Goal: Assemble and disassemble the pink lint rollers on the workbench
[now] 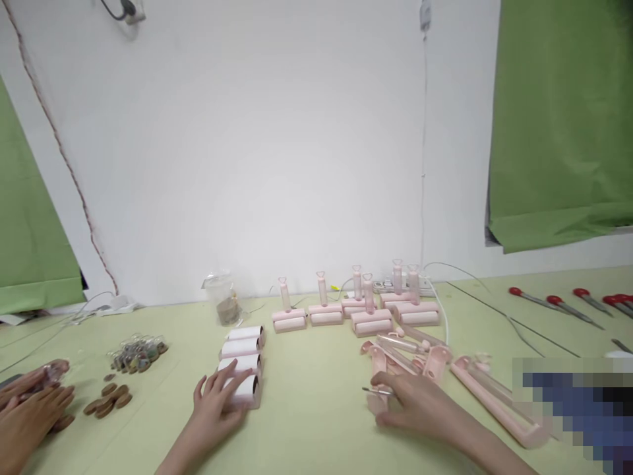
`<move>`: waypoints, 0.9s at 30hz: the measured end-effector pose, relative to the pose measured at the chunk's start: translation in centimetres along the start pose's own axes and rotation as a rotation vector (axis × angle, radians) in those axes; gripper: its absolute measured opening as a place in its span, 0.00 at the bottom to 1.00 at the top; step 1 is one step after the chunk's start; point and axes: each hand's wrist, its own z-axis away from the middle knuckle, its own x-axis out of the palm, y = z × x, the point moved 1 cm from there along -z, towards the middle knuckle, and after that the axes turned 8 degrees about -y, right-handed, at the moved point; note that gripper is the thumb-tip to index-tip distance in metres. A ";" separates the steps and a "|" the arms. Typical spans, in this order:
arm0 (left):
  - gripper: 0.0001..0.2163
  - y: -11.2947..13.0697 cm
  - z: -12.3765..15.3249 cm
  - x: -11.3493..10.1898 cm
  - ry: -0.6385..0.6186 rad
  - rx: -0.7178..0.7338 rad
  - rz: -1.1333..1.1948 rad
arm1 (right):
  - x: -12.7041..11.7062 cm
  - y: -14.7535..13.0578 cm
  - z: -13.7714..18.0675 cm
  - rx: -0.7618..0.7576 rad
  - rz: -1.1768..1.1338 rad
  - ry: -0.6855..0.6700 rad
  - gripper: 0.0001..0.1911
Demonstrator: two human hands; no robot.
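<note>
My left hand (217,402) lies with spread fingers on the nearest white paper roll (246,389), the front one of a short row of rolls (241,346). My right hand (413,406) rests on the table at a pile of pink roller handles and frames (405,353), its fingers curled round a thin metal rod (372,390) and a pink part. Several assembled pink lint rollers (324,315) stand upright in a row behind, near the wall.
Another person's hands (30,409) work at the far left beside small brown discs (106,400) and a heap of trinkets (137,353). A clear cup (223,302) stands at the back. Red-handled tools (568,307) lie at the right, and a long pink frame (499,402).
</note>
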 end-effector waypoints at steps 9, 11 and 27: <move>0.27 4.1 1.1 -0.9 0.329 0.122 0.117 | -9.2 3.7 -11.2 0.304 -0.212 0.466 0.28; 0.26 7.4 1.4 -1.2 0.331 0.235 0.213 | -9.3 4.1 -12.5 0.288 -0.219 0.457 0.18; 0.14 17.4 -7.3 -1.9 -0.045 0.517 0.951 | -2.0 -4.7 -4.5 -0.300 -0.691 0.246 0.11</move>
